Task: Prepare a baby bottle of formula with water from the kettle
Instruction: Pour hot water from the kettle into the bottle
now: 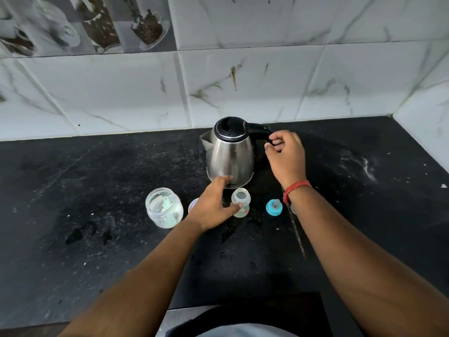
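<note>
From the head view, the steel kettle (229, 156) stood on the black counter (97, 190). Just before it stood the open baby bottle (240, 201), thumb-touched by the left hand (211, 205), fingers extended. The right hand (286, 154) seemingly curled loosely beside the kettle's handle (258, 131).

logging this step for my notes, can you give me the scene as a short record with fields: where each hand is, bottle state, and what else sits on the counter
right hand: fingers curled at the kettle handle
left hand: reaching to the baby bottle, thumb touching its side
kettle: upright on the black counter, lid shut
baby bottle: upright, open top, in front of the kettle
teat cap: blue, lying to the right of the bottle
jar: clear, open, left of the bottle, scoop inside
</note>
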A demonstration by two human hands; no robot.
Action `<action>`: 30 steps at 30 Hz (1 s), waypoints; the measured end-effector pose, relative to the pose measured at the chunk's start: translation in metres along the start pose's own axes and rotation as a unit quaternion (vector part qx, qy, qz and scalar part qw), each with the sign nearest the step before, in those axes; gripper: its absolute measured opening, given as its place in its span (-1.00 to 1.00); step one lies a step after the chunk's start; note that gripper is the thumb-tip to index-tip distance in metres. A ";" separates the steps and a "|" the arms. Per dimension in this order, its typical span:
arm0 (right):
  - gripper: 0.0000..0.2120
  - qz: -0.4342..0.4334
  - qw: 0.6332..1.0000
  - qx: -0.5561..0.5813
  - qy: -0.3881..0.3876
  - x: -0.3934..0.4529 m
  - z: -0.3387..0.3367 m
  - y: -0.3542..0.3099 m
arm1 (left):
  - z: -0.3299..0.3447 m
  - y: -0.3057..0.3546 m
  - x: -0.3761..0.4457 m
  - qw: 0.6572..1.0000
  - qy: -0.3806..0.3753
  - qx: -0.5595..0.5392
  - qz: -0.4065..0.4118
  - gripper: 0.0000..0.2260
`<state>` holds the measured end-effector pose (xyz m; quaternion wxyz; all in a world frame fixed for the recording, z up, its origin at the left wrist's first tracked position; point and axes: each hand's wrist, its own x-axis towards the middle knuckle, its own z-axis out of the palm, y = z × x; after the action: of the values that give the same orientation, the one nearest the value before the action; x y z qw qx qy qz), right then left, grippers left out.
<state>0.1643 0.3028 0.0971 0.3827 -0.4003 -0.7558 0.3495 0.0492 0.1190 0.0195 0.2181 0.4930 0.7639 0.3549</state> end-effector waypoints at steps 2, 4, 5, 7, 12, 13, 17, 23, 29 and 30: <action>-0.81 0.032 0.999 0.001 0.003 0.009 -0.005 0.009 | 0.010 -0.002 0.004 1.000 -0.015 -0.015 -0.015 -0.28; -0.71 0.064 0.998 -0.002 -0.012 0.018 -0.006 0.018 | 0.018 -0.005 0.008 0.998 -0.033 -0.031 -0.031 -0.25; -0.65 0.082 0.996 -0.002 -0.029 0.022 -0.006 0.023 | 0.022 -0.006 0.009 0.998 -0.040 -0.035 -0.039 -0.23; -0.54 0.116 0.990 0.003 -0.082 0.032 -0.002 0.031 | 0.027 -0.009 0.012 0.997 -0.052 -0.037 -0.052 -0.22; -0.54 0.135 0.975 0.017 -0.176 0.047 0.009 0.033 | 0.035 -0.011 0.015 0.996 -0.057 -0.037 -0.066 -0.51; -0.58 0.135 0.974 0.016 -0.182 0.049 0.011 0.032 | 0.035 -0.010 0.015 0.996 -0.055 -0.039 -0.067 -0.56; -0.70 0.150 0.972 0.024 -0.178 0.054 0.018 0.034 | 0.035 -0.010 0.011 0.995 -0.027 -0.061 -0.071 -0.61; -0.74 0.172 0.966 0.081 -0.175 0.050 0.021 0.042 | 0.018 -0.009 0.004 0.987 0.048 -0.121 -0.092 -0.61; -0.74 0.184 0.956 0.156 -0.168 0.033 0.017 0.041 | -0.008 -0.012 0.000 0.981 0.134 -0.124 -0.065 -0.52; -0.73 0.185 0.954 0.172 -0.161 0.029 0.017 0.040 | -0.012 -0.012 0.000 0.980 0.145 -0.122 -0.062 -0.52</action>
<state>0.1522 0.3418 0.0647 0.2477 -0.4001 -0.6486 0.5983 0.0341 0.1116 0.0179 0.1851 0.3572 0.7676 0.4990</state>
